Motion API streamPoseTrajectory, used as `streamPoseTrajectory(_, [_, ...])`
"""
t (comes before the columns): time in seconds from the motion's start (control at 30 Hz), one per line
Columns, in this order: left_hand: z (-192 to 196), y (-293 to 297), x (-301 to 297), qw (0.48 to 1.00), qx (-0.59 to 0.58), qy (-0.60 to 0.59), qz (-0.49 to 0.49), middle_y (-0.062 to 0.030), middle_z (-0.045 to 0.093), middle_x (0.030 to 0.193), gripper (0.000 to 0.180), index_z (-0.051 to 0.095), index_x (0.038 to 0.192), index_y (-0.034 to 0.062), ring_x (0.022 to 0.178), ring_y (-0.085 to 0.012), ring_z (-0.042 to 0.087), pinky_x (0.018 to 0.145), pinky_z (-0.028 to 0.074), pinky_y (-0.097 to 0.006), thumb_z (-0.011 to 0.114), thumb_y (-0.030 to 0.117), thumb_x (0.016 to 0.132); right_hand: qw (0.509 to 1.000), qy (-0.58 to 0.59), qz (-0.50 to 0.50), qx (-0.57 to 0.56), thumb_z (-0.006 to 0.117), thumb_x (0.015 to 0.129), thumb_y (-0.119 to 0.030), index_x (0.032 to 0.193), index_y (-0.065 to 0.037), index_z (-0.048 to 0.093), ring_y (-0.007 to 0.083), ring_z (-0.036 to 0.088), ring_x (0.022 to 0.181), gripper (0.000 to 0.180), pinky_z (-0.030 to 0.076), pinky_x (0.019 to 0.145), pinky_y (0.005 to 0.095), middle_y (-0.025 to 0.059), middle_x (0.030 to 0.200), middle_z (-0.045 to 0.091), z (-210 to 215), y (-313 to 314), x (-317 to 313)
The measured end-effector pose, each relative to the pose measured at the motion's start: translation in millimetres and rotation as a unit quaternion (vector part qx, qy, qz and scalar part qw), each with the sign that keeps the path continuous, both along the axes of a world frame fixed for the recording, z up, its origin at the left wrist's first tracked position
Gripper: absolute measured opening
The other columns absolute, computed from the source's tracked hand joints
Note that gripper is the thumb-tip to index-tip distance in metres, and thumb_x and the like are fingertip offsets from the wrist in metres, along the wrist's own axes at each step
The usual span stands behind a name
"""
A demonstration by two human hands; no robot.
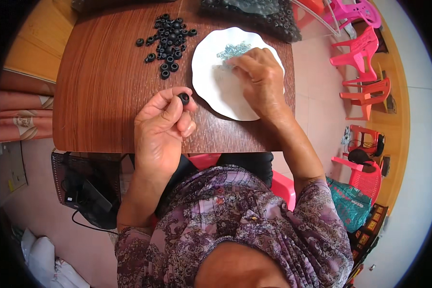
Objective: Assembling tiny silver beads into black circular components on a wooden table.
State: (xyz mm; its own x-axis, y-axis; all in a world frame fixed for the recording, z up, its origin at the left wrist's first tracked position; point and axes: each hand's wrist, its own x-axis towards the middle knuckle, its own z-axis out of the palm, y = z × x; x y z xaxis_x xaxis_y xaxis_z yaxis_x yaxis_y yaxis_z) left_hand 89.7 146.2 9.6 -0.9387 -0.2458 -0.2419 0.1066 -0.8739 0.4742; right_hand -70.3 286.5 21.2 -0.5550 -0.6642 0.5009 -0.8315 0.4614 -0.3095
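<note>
Between the thumb and fingers of my left hand (161,127) is a small round black part (184,99) with a hole in its face, held just above the table's near half. My right hand (261,79) reaches over a white plate (218,98) with a wavy rim. Its thumb and forefinger are pinched together beside a small heap of clear, pale blue-green pieces (233,51) on the plate. Whatever the pinch may hold is too small to make out. Left of the plate lies a loose cluster of similar black parts (170,41).
The brown wooden table (101,96) has a rounded near left corner. A clear bag of black parts (278,21) lies at its far right. Pink and orange chairs (360,57) line the right wall. A black mesh crate (84,180) stands on the floor at the left.
</note>
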Motion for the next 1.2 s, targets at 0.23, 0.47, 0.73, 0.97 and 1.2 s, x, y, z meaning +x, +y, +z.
streamPoseTrajectory(0.23, [1,0,-2,1.000,-0.003,-0.016,0.015,-0.0116,0.059,0.085,0.021,0.055,0.107,-0.0051,0.057,-0.0077,0.043,0.056,0.035,-0.023,0.054,0.008,0.091,0.998,-0.035,0.034,0.041,0.069,0.065,0.003,0.081,-0.007,0.069,0.0240,0.056,0.073,0.019,0.046,0.064,0.0333,0.0063,0.074,0.060,-2,7,6])
streamPoseTrajectory(0.47, [0,2,-2,1.000,-0.021,-0.011,0.008,-0.0124,0.060,0.085,0.021,0.056,0.106,-0.0051,0.057,-0.0068,0.042,0.055,0.034,-0.022,0.056,0.007,0.090,0.993,-0.005,0.055,0.100,0.069,0.064,0.001,0.079,-0.008,0.068,0.0249,0.055,0.071,0.017,0.046,0.063,0.0342,0.0064,0.074,0.059,-6,9,8])
streamPoseTrajectory(0.73, [-2,5,-4,0.999,-0.036,-0.025,0.009,-0.0124,0.061,0.087,0.019,0.057,0.105,-0.0044,0.056,-0.0059,0.041,0.055,0.033,-0.021,0.056,0.007,0.089,0.995,-0.023,0.075,0.067,0.068,0.067,-0.001,0.080,-0.007,0.067,0.0253,0.053,0.071,0.015,0.045,0.062,0.0353,0.0075,0.073,0.057,-7,2,13])
streamPoseTrajectory(0.97, [-5,6,-5,0.999,-0.021,-0.030,-0.004,-0.0122,0.061,0.087,0.019,0.057,0.105,-0.0045,0.056,-0.0058,0.041,0.055,0.034,-0.021,0.055,0.007,0.090,0.994,-0.017,0.090,0.055,0.065,0.070,0.000,0.079,-0.003,0.062,0.0273,0.052,0.070,0.010,0.044,0.062,0.0370,0.0081,0.072,0.056,-9,-2,16])
streamPoseTrajectory(1.2, [-7,6,-6,1.000,-0.022,-0.016,-0.009,-0.0114,0.061,0.087,0.019,0.057,0.105,-0.0037,0.056,-0.0051,0.040,0.054,0.033,-0.020,0.055,0.007,0.090,0.990,0.016,0.096,0.098,0.063,0.070,0.002,0.079,-0.002,0.058,0.0293,0.052,0.076,0.012,0.043,0.065,0.0385,0.0111,0.079,0.055,-6,-1,17])
